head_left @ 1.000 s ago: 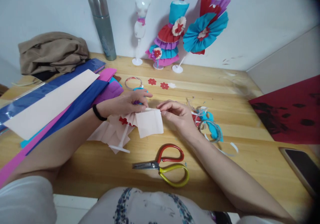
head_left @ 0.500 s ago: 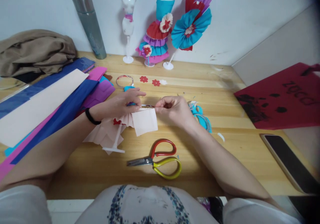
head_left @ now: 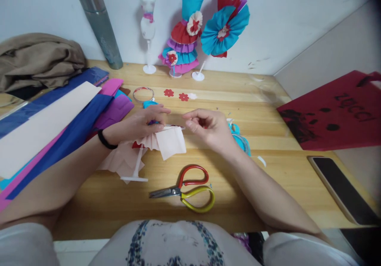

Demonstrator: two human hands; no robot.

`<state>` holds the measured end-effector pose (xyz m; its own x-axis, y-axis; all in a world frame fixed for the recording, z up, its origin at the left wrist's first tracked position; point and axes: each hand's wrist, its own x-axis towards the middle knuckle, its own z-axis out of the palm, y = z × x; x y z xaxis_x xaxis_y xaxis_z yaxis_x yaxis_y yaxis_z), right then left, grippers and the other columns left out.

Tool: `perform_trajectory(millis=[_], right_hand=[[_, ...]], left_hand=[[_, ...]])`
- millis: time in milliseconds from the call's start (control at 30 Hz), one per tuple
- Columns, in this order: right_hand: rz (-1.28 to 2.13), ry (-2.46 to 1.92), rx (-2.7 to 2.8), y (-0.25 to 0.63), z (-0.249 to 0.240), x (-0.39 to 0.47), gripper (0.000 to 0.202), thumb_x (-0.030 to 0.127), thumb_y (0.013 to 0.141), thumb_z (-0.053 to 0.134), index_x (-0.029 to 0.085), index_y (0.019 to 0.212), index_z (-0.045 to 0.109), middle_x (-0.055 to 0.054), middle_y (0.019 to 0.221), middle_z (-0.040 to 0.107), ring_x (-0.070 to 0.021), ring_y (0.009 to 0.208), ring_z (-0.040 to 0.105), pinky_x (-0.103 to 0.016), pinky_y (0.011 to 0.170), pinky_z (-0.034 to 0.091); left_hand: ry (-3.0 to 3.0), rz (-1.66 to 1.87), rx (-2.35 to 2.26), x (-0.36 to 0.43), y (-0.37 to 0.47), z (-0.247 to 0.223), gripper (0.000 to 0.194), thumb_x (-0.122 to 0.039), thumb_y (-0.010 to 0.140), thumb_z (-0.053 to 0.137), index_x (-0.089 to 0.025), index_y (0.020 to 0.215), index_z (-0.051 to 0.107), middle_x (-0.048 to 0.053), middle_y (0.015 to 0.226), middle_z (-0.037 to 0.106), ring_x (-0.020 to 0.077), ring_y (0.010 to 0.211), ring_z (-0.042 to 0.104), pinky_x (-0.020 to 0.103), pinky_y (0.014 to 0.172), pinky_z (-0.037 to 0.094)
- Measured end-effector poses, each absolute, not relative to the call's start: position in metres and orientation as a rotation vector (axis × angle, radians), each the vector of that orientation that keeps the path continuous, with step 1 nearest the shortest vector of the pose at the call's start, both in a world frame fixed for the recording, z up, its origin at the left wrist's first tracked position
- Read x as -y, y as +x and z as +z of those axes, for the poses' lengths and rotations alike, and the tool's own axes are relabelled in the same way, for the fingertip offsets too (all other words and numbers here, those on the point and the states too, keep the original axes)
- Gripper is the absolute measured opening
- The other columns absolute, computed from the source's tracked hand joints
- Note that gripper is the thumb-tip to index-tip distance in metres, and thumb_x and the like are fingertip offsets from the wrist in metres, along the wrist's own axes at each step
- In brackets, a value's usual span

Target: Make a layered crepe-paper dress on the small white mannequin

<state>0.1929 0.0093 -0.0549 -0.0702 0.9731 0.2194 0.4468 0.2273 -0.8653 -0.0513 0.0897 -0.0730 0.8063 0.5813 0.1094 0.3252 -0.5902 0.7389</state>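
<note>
Pinching pleated pink paper (head_left: 171,143), ctr frame: L hand (head_left: 139,123), prob. securing folds; R hand (head_left: 212,132) curled, grip unclear; scissors (head_left: 176,192) lower ctr, prob. handy.

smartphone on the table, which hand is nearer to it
Right. The right hand is to the left of the smartphone and farther back on the table; the left hand is farther left still, at the pale pink paper.

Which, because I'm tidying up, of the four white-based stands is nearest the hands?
The front stand, by the left hand; the nearly bare one, tiered one and big-flowered one stand at the wall.
</note>
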Motion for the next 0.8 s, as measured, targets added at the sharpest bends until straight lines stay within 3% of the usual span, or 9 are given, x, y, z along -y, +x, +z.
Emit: perform_trajectory(millis=[133,200,267,367,567,667,800], right_hand=[[0.403,-1.141,2.114,0.179,-0.052,0.002,0.031,0.035,0.092,0.060,0.019,0.116,0.073,-0.004,0.077,0.067,-0.0177,0.069,0.061,-0.032,0.067,0.048],[0.293,-1.116,2.260,0.176,-0.055,0.002,0.032,0.030,0.094,0.057,0.020,0.120,0.071,-0.007,0.087,0.073,-0.0200,0.076,0.065,-0.033,0.070,0.048],[0.243,-1.142,2.322,0.176,-0.059,0.001,0.029,0.021,0.093,0.052,0.020,0.114,0.072,-0.008,0.093,0.075,-0.0205,0.079,0.067,-0.032,0.068,0.047],[0.271,-1.158,2.300,0.178,-0.061,-0.001,0.025,0.014,0.090,0.048,0.019,0.095,0.072,-0.006,0.084,0.075,-0.0176,0.071,0.066,-0.028,0.062,0.044],[0.605,-1.211,2.112,0.187,-0.046,-0.003,0.015,0.014,0.084,0.049,0.020,0.077,0.061,0.003,0.059,0.056,-0.0116,0.052,0.047,-0.025,0.053,0.036],[0.882,-1.178,2.129,0.198,-0.038,-0.009,0.019,0.023,0.086,0.050,0.020,0.069,0.058,0.002,0.061,0.053,-0.0122,0.056,0.046,-0.026,0.052,0.035],[0.987,-1.237,2.082,0.210,-0.040,-0.014,0.048,0.055,0.090,0.057,0.021,0.057,0.052,0.001,0.057,0.049,-0.0115,0.054,0.042,-0.026,0.049,0.032]], left_hand=[[2.265,0.479,-0.643,-0.090,-0.051,-0.077,0.017,-0.036,0.092,0.059,-0.023,0.095,0.069,0.007,0.145,0.060,0.0231,0.142,0.047,0.046,0.125,0.029],[2.289,0.509,-0.640,-0.090,-0.050,-0.079,0.015,-0.034,0.092,0.059,-0.023,0.096,0.069,0.006,0.144,0.060,0.0219,0.140,0.048,0.045,0.125,0.030],[2.315,0.531,-0.634,-0.090,-0.050,-0.081,0.016,-0.034,0.093,0.057,-0.023,0.094,0.068,0.007,0.145,0.059,0.0217,0.140,0.049,0.043,0.125,0.030],[2.343,0.523,-0.626,-0.090,-0.049,-0.082,0.018,-0.033,0.094,0.055,-0.021,0.093,0.068,0.009,0.145,0.059,0.0232,0.140,0.050,0.045,0.124,0.032],[2.362,0.549,-0.612,-0.091,-0.047,-0.083,0.015,-0.026,0.093,0.053,-0.021,0.093,0.068,0.011,0.132,0.068,0.0227,0.138,0.052,0.045,0.122,0.035],[2.370,0.527,-0.613,-0.093,-0.047,-0.085,0.015,-0.027,0.093,0.054,-0.021,0.092,0.068,0.009,0.135,0.066,0.0214,0.139,0.051,0.042,0.122,0.036],[2.369,0.535,-0.631,-0.094,-0.047,-0.089,0.017,-0.030,0.093,0.055,-0.019,0.095,0.068,0.011,0.143,0.061,0.0223,0.138,0.051,0.044,0.121,0.036]])
